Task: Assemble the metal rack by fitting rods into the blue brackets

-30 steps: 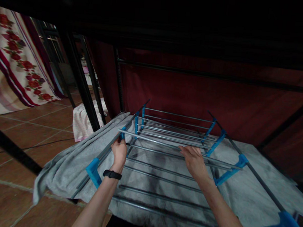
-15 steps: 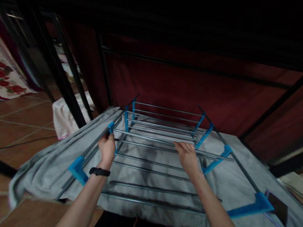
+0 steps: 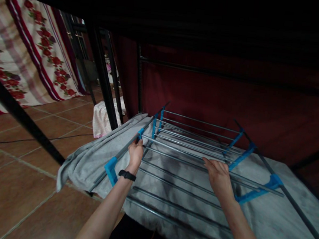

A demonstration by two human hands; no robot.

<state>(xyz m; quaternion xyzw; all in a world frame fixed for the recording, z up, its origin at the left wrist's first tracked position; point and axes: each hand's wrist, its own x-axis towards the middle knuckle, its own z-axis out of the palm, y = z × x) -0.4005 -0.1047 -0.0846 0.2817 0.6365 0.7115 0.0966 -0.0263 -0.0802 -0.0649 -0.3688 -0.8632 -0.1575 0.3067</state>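
Observation:
A drying rack made of grey metal rods point(image 3: 173, 148) and blue plastic brackets point(image 3: 110, 170) lies across a grey blanket point(image 3: 88, 171). My left hand point(image 3: 135, 154), with a black band on its wrist, is closed at the rack's left side rail, just below a blue connector point(image 3: 141, 132). The end of one crosswise rod meets that connector. Farther right, my right hand point(image 3: 218, 173) has its fingers closed over the same crosswise rod, whose free end pokes out past the right bracket point(image 3: 275, 180). Several loose-looking rods lie parallel nearer to me.
Black metal posts point(image 3: 107, 81) and an overhead dark frame surround the blanket-covered surface. Dark red cloth point(image 3: 195, 93) hangs behind. On the left are a floral curtain point(image 3: 43, 46), a striped cloth point(image 3: 101, 120), and a thin cable point(image 3: 71, 136) crossing the tiled floor point(image 3: 25, 182).
My view has turned left, so the rack sits farther right and more floor and curtain show. Both hands keep nearly the same places on the rack.

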